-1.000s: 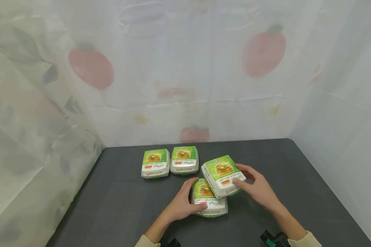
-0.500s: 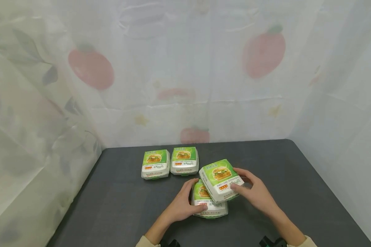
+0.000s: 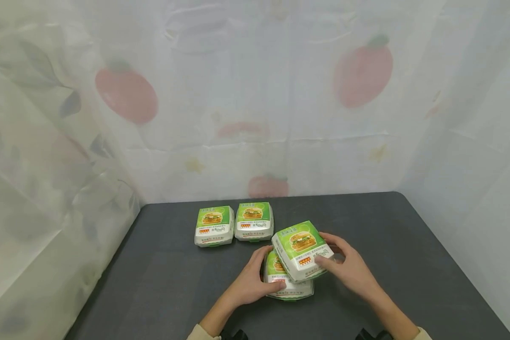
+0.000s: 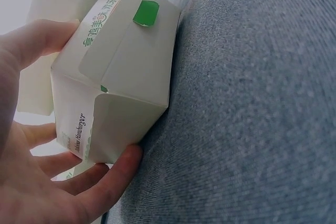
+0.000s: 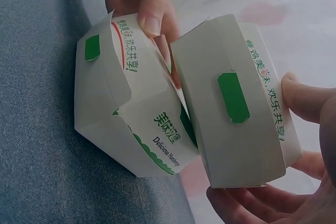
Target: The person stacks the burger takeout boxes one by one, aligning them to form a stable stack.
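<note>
My left hand holds a green-and-white paper hamburger box by its left side, thumb over the near part of the lid. That box sits on the dark tabletop. In the left wrist view the fingers wrap around the carton. With my right hand I grip a second hamburger box, turned at an angle and overlapping the first box's lid. The right wrist view shows this upper box tilted, one edge against the lower box.
Two more hamburger boxes, a left one and a right one, stand side by side farther back on the dark table. A pale curtain with fruit prints hangs behind the table's far edge.
My right hand has brought the upper box down and slightly left, farther over the lower one. The left hand and the two rear boxes stay where they were.
</note>
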`<state>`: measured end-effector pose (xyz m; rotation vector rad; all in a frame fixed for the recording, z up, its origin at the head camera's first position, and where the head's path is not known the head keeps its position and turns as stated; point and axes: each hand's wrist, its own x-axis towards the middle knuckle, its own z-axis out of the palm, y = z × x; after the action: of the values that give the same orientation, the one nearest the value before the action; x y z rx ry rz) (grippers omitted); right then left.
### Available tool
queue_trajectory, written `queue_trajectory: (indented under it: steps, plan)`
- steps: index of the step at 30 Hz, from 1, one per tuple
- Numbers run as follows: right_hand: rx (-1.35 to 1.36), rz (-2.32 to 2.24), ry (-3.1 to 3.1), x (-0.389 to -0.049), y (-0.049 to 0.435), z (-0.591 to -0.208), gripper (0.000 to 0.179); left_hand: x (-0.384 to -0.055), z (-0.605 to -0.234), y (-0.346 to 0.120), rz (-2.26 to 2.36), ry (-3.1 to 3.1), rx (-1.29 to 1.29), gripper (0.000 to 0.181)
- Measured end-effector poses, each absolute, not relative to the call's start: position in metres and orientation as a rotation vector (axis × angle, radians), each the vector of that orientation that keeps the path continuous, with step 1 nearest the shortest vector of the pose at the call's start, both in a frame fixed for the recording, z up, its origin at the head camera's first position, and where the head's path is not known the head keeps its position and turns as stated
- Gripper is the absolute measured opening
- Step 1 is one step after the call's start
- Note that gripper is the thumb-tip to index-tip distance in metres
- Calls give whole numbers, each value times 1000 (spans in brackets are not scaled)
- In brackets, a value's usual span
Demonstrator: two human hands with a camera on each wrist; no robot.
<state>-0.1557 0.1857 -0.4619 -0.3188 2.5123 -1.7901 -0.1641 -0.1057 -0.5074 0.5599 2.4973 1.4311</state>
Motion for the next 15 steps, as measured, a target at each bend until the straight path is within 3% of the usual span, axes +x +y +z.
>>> queue_trajectory:
  steps: [15]
  plan:
    - [-350, -1758, 2457, -148, 183, -458, 75, -161, -503, -106, 1429, 2496, 536, 100]
